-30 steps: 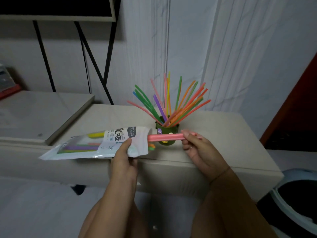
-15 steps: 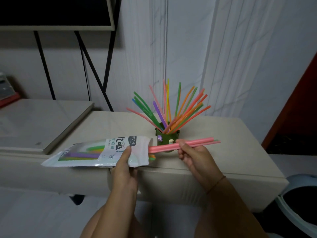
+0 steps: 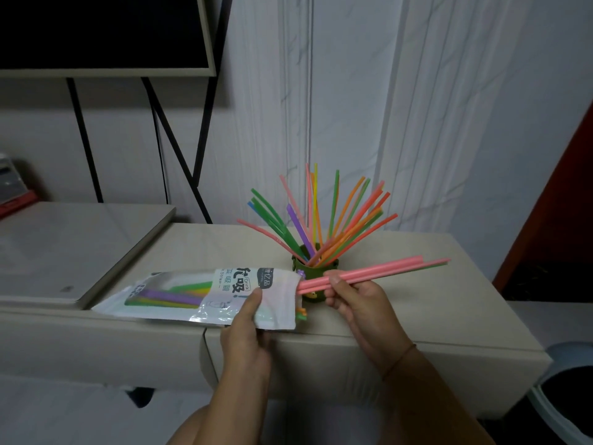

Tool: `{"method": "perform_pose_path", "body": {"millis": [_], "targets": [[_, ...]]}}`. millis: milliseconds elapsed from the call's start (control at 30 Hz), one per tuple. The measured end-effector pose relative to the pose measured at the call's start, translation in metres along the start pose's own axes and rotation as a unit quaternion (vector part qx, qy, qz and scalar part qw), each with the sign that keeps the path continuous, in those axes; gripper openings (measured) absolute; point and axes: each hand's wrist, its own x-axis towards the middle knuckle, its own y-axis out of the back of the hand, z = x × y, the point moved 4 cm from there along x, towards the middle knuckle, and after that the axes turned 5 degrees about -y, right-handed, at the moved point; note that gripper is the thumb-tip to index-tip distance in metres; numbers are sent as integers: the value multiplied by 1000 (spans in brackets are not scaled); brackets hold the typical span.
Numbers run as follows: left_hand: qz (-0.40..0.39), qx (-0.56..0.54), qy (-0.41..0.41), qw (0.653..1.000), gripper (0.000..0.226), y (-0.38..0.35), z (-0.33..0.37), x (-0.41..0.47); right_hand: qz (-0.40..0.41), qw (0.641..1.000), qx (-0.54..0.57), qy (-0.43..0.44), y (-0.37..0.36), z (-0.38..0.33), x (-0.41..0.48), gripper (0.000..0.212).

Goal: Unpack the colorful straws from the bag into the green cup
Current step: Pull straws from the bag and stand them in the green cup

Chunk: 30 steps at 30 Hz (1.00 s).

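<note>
**Fingers [image 3: 337, 282] pinch a few pink straws at the bag's mouth**

Fingers and thumb of our right hand [image 3: 362, 305] are curled round a small bundle of pink straws [image 3: 382, 270], gripping it near its rear end. The bundle lies almost level and points to the right, passing in front of the green cup [image 3: 316, 268]. Its rear tips sit right at the mouth of the bag [image 3: 224, 293]; we cannot tell if they are fully out. Our left hand [image 3: 247, 335] pinches the bag near its open end, thumb on top, holding it flat over the cabinet top [image 3: 417, 319].

We judge the job well past halfway. A wide fan of cup straws [image 3: 300, 226] already stands in the cup, while some purple, green and yellow bagged straws [image 3: 173, 297] remain inside, with orange and green tips poking out at the mouth.

That spread fan is the main obstacle: it crowds the cup's opening, so our bundle must be tipped upright and threaded between leaning stems. A dark screen [image 3: 102, 30] on black legs stands behind to the left, and a bin [image 3: 571, 393] sits low on the right.
</note>
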Motion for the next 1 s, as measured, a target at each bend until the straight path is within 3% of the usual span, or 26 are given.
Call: {"method": "perform_pose_path", "body": {"millis": [200, 567, 767, 1000], "targets": [[22, -22, -18, 999, 34, 1, 16, 14, 52, 998, 28, 24, 22, -24, 11, 13], [32, -52, -11, 998, 42, -23, 15, 26, 104, 985, -90, 101, 21, -54, 51, 14], [40, -48, -23, 998, 42, -27, 21, 41, 117, 984, -81, 106, 30, -59, 64, 13], [54, -39, -20, 998, 40, -22, 16, 51, 133, 974, -158, 97, 32, -61, 74, 12]]}}
